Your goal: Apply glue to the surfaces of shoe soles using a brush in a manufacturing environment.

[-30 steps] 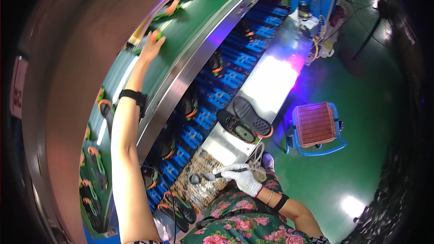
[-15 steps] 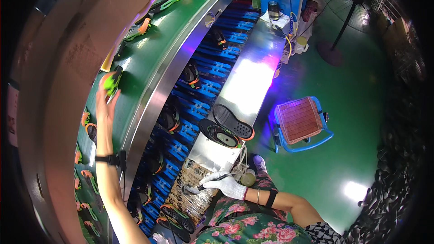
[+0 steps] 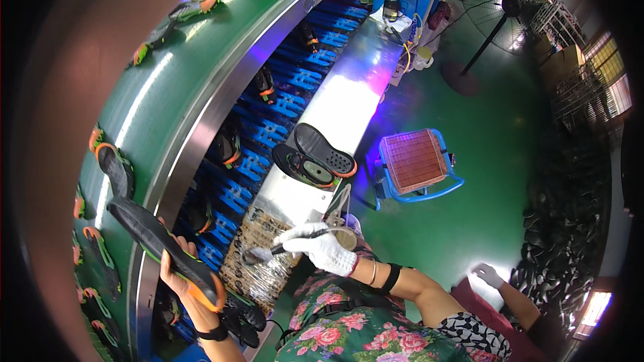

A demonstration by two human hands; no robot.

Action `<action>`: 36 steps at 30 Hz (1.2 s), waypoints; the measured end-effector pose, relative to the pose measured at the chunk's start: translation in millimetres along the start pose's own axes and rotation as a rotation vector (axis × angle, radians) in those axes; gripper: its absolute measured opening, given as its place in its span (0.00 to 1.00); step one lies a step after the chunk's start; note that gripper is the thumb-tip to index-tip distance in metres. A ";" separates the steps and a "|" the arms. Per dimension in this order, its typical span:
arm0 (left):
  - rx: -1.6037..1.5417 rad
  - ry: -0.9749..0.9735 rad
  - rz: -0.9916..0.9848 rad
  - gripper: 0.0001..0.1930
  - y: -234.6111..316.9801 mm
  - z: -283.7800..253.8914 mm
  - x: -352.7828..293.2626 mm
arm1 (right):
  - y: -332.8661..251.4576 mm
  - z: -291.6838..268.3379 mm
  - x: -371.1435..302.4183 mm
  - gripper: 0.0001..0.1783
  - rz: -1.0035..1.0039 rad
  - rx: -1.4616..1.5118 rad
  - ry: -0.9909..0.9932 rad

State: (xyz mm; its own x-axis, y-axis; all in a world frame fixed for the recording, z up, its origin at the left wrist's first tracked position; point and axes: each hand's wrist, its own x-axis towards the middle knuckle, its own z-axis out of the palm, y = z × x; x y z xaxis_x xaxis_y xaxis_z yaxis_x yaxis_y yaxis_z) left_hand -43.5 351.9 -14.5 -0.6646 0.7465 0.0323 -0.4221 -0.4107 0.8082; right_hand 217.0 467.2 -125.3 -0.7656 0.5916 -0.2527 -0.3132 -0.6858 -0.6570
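My left hand (image 3: 176,275), bare, grips a long black shoe sole (image 3: 157,231) with an orange heel and a green edge, tilted over the conveyor's metal rim. My right hand (image 3: 318,249) wears a white knitted glove and closes round a dark-handled brush (image 3: 257,255). Its bristles are low over a wrapped, glue-stained pad (image 3: 258,231). Beyond the pad, a pair of black soles (image 3: 325,150) with orange ends lies on a metal ledge (image 3: 339,107). Dark shoe parts (image 3: 243,318) sit beside the pad, partly hidden.
A green conveyor belt (image 3: 144,121) carrying several soles runs along the left. Blue slatted rollers (image 3: 274,131) with shoe parts lie beside the ledge. A blue-framed stool (image 3: 416,164) and a fan (image 3: 493,37) stand at right. Another person's gloved hand (image 3: 488,275) shows near a dark heap (image 3: 543,241).
My left hand has come back from far up the belt towards me, now with the sole in full view. My right hand keeps the brush over the pad. The view has shifted.
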 end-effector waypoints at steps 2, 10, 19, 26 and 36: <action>-0.060 0.021 -0.177 0.22 -11.2 -22.9 -27.9 | -20.4 12.7 -6.3 0.11 -0.045 -0.007 0.018; -0.243 0.189 -0.619 0.40 -64.9 -53.1 -113.5 | -73.2 81.4 -21.7 0.12 -0.247 -0.224 -0.098; -0.300 0.317 -0.396 0.40 -79.3 4.0 -94.4 | -61.4 96.3 -10.1 0.12 -0.674 -0.747 -0.314; -0.702 0.174 -0.403 0.45 -88.6 -10.7 -109.9 | -54.3 102.6 -11.1 0.13 -0.846 -0.843 -0.351; -0.080 0.206 -0.389 0.49 -96.3 5.3 -110.2 | -22.0 110.3 25.1 0.14 -0.954 -0.987 -0.280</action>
State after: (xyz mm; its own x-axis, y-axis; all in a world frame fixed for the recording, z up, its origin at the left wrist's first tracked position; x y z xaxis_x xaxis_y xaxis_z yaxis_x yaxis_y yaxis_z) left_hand 73.7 312.0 -92.8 -0.5520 0.7372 -0.3896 -0.7061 -0.1647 0.6887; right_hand 142.7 450.4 -38.8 -0.6065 0.4714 0.6403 -0.3405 0.5738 -0.7449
